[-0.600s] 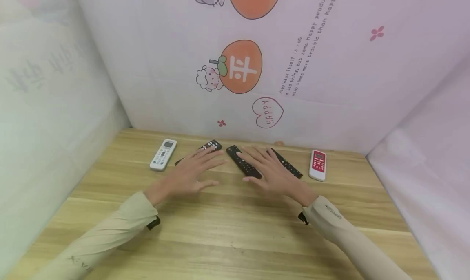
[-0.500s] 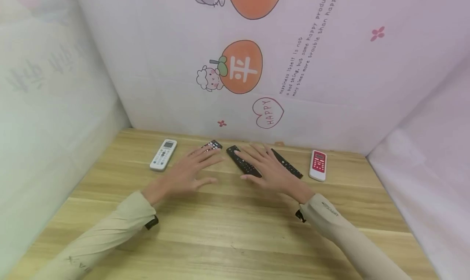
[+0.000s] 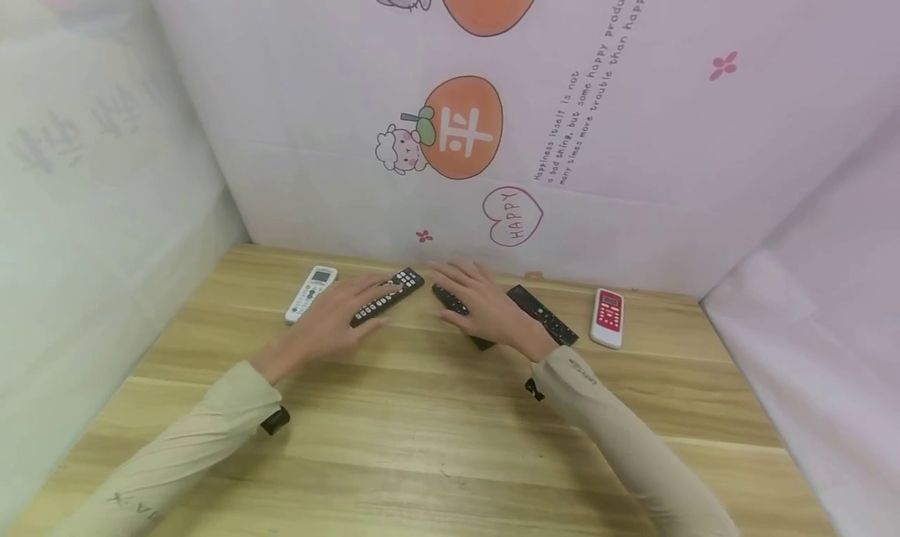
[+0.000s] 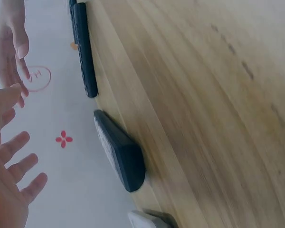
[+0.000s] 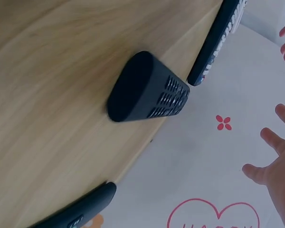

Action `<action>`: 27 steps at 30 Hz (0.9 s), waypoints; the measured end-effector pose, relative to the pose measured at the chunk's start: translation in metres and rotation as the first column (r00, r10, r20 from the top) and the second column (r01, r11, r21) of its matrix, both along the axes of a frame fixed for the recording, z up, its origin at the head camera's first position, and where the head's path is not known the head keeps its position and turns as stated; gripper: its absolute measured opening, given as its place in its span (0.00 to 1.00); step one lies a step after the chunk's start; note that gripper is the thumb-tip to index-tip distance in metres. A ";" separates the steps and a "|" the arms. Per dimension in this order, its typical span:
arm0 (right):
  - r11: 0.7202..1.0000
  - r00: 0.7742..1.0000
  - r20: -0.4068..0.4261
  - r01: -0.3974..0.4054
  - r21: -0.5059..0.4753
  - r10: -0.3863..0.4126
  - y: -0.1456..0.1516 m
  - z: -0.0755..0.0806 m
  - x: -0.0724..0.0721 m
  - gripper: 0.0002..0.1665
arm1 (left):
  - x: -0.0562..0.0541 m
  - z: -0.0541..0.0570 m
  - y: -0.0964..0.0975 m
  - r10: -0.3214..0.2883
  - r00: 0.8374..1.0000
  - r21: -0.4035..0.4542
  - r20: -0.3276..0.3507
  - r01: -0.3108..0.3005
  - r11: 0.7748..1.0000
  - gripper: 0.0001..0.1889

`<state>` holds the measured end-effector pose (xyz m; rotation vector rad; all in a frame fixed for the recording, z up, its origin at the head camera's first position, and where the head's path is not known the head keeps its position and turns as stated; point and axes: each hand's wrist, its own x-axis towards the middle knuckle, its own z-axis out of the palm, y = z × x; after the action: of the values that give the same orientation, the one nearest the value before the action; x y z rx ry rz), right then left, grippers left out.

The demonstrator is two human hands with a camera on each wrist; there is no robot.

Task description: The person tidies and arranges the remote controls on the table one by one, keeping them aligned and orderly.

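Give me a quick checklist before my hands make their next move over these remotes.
1. Left hand free: ok, holds nothing.
2. Right hand free: ok, holds nothing.
3. White-buttoned black remote unobstructed in head view: not ok, left hand partly covers it.
4. Middle black remote unobstructed in head view: not ok, right hand partly covers it.
5. Red-and-white remote apart from the others: ok.

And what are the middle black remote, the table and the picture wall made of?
The middle black remote looks like hard, matte plastic: smooth, moulded sides. The table seems wood, softly shiny with grain streaks, though maybe a printed surface. The picture wall is perhaps matte cloth or plastic sheet, judging by faint fold lines.
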<state>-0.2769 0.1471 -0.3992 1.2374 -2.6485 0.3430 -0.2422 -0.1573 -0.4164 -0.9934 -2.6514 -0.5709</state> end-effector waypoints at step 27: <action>0.997 0.990 0.136 0.019 0.071 -0.028 -0.101 -0.010 -0.048 0.35 | -0.015 -0.022 -0.055 0.323 0.942 0.065 0.089 -0.329 0.942 0.29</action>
<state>-0.3246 0.0458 -0.4087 1.2439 -2.8111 0.3467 -0.2574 -0.2121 -0.4380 -0.4999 -2.7526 -0.6416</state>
